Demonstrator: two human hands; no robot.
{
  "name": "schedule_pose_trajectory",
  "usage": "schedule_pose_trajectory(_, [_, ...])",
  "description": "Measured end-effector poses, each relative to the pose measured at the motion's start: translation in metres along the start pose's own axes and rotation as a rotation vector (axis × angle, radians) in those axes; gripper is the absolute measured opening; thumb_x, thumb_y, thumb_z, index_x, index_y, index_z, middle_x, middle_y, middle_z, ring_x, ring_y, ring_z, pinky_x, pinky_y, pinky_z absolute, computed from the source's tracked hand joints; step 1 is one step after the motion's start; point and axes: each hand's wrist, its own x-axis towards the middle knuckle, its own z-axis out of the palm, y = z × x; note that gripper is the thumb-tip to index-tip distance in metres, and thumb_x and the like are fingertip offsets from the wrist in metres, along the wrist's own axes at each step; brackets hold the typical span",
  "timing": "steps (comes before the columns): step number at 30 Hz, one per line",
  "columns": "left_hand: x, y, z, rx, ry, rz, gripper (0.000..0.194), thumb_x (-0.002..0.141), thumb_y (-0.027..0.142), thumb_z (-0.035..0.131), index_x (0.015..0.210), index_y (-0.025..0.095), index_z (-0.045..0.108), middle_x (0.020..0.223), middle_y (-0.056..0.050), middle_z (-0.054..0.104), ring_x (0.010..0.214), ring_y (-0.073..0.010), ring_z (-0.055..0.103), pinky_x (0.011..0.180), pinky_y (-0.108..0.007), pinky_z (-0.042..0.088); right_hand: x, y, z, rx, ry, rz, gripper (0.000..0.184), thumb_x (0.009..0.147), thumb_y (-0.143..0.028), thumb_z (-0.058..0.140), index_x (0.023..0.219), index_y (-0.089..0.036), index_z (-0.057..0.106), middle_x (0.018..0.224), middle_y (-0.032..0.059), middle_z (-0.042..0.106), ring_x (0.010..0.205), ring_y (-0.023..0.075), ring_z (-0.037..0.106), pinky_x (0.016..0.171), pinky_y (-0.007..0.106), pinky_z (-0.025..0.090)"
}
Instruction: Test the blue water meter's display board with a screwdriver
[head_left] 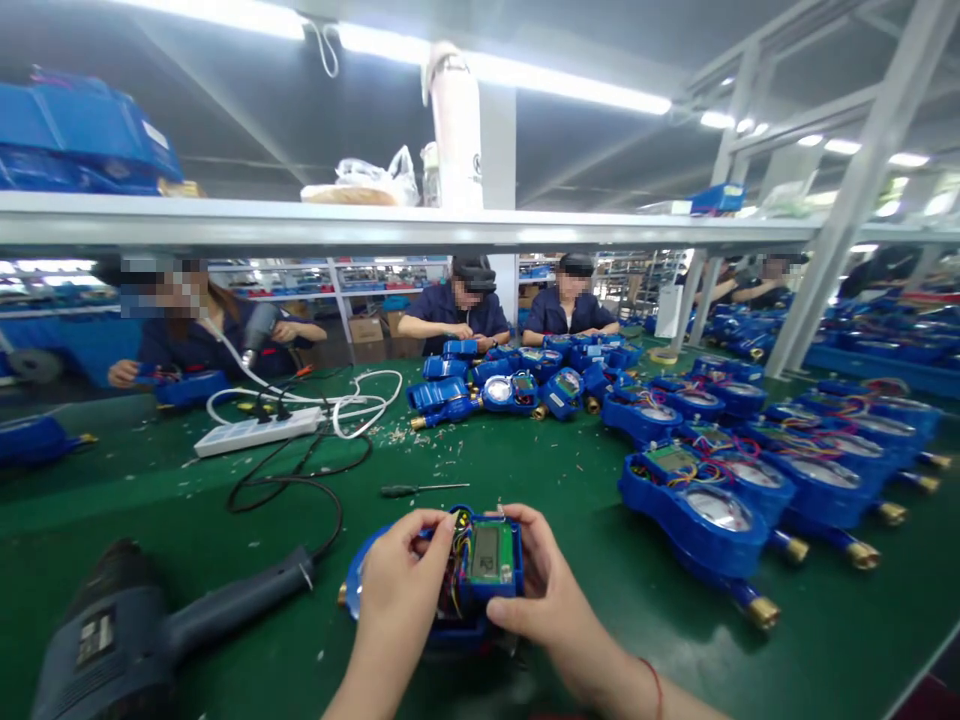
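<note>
On the green desk (pixel 600 480) in front of me, my left hand (pixel 405 570) and right hand (pixel 544 585) are closed around a blue water meter (pixel 457 610), gripping its housing from either side. A green circuit board (pixel 489 553) with a small display faces up between them, coloured wires (pixel 453 565) beside it. A screwdriver (pixel 421 489) lies just beyond the meter. Near my left hand rests a dark heat gun (pixel 120 640), its cord trailing toward a white power strip (pixel 255 432). Rows of similar blue meters (pixel 697 520) sit to the right, and co-workers (pixel 457 310) work across the desk.
</note>
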Motion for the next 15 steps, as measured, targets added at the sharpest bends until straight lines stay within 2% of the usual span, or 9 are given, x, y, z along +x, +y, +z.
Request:
schedule_pose_trajectory(7, [0.017, 0.013, 0.005, 0.077, -0.085, 0.075, 0.020, 0.070, 0.036, 0.059, 0.060, 0.021, 0.068, 0.060, -0.002, 0.070, 0.058, -0.0216, 0.063, 0.059, -0.029, 0.042, 0.004, 0.002, -0.001, 0.092, 0.096, 0.043, 0.083, 0.058, -0.035, 0.090, 0.124, -0.025, 0.042, 0.124, 0.0067, 0.057, 0.117, 0.0273, 0.054, 0.097, 0.035, 0.043])
schedule_pose_trajectory(11, [0.019, 0.012, 0.006, 0.072, -0.178, 0.118, 0.021, 0.070, 0.033, 0.058, 0.058, 0.020, 0.069, 0.060, -0.003, 0.071, 0.061, -0.0233, 0.065, 0.060, -0.030, 0.044, 0.004, 0.008, -0.003, 0.115, 0.107, 0.034, 0.085, 0.055, -0.035, 0.092, 0.124, -0.024, 0.043, 0.124, 0.0070, 0.056, 0.116, 0.0282, 0.055, 0.096, 0.036, 0.044])
schedule_pose_trajectory(15, [0.018, 0.009, 0.002, 0.048, -0.233, 0.129, 0.023, 0.070, 0.035, 0.057, 0.063, 0.021, 0.073, 0.070, -0.005, 0.076, 0.070, -0.0261, 0.069, 0.067, -0.033, 0.049, 0.003, 0.008, -0.003, 0.135, 0.098, 0.033, 0.085, 0.057, -0.032, 0.092, 0.126, -0.024, 0.043, 0.127, 0.0072, 0.056, 0.118, 0.0279, 0.054, 0.095, 0.035, 0.044])
